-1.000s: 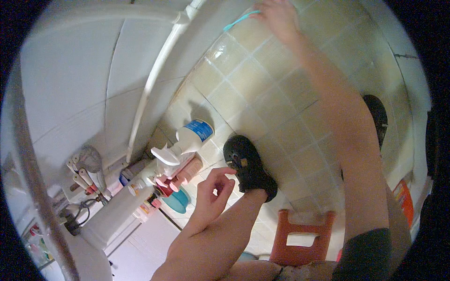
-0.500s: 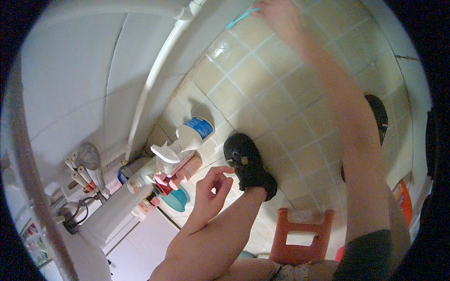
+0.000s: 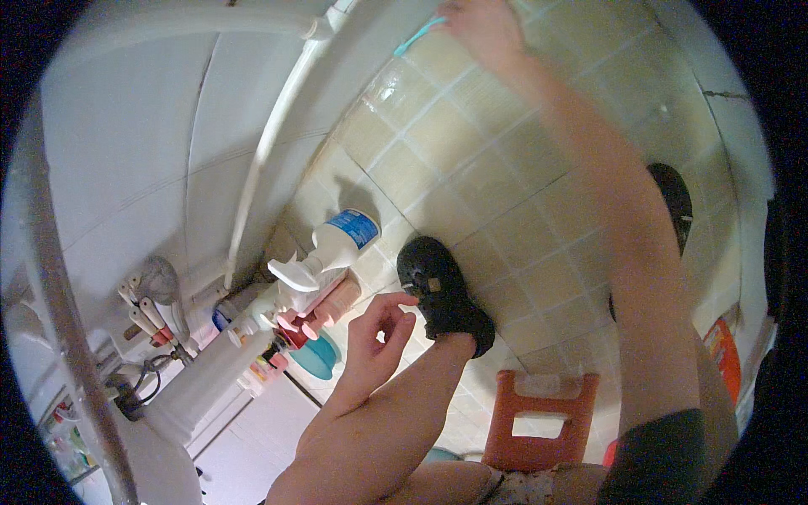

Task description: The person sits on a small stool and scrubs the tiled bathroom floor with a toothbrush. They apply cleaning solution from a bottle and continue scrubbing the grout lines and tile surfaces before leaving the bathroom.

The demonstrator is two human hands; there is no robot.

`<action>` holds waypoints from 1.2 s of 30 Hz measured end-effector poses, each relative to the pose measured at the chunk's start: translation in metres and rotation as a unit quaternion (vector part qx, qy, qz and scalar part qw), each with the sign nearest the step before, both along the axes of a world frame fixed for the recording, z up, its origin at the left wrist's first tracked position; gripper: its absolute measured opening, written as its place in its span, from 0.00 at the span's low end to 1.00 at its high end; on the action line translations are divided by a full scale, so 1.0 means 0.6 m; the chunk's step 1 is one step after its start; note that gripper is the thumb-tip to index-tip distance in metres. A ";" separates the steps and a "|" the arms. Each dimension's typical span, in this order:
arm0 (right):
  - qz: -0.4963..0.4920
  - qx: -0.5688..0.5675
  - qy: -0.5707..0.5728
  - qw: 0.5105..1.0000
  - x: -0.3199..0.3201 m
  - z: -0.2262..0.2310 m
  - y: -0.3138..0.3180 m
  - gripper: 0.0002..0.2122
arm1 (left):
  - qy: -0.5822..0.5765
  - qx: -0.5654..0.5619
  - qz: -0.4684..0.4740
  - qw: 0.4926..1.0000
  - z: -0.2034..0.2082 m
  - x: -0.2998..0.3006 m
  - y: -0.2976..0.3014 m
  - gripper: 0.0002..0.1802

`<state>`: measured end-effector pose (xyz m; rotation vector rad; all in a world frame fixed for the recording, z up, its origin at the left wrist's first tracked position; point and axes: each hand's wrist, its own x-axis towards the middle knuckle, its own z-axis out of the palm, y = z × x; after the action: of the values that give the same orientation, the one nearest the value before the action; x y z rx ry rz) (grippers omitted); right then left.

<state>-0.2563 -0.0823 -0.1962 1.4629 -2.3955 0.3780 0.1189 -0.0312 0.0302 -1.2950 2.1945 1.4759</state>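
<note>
At the far top, my right hand (image 3: 484, 34) is closed around a slim turquoise toothbrush (image 3: 417, 38). Its tip rests at the floor's edge where the tiles (image 3: 454, 126) meet the white wall; the bristles are too small to make out. My left hand (image 3: 379, 337) hangs beside my left shoe (image 3: 433, 278), fingers curled into a loose ring with nothing in them. Its forearm lies along my bare left leg. A white spray bottle (image 3: 337, 244) with a blue label stands just beyond this hand, near the wall.
Bottles, among them a pink one (image 3: 337, 303), crowd beside a teal basin (image 3: 316, 358) on the left. A white pipe (image 3: 269, 143) runs along the wall. An orange-red plastic stool (image 3: 505, 421) is near me, and an orange package (image 3: 722, 358) lies at right.
My right hand and the toothbrush have shifted slightly left along the wall's foot. The whole view has also drifted a little. My left hand keeps its curled pose.
</note>
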 end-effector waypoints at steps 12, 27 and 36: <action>-0.011 -0.112 -0.110 0.988 -0.004 0.011 0.025 0.09 | -0.015 -0.002 0.019 1.000 0.007 0.007 0.000 0.10; 0.039 -0.089 -0.051 0.994 -0.046 0.015 0.015 0.11 | -0.022 0.005 0.016 1.000 0.006 0.007 -0.002 0.10; 0.063 -0.076 -0.071 0.993 0.013 0.003 -0.022 0.11 | -0.014 0.006 0.023 1.000 0.005 0.007 -0.002 0.10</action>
<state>-0.2485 -0.0956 -0.1943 1.5690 -2.3268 0.6998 0.1234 -0.0324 0.0332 -1.3629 2.1494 1.4754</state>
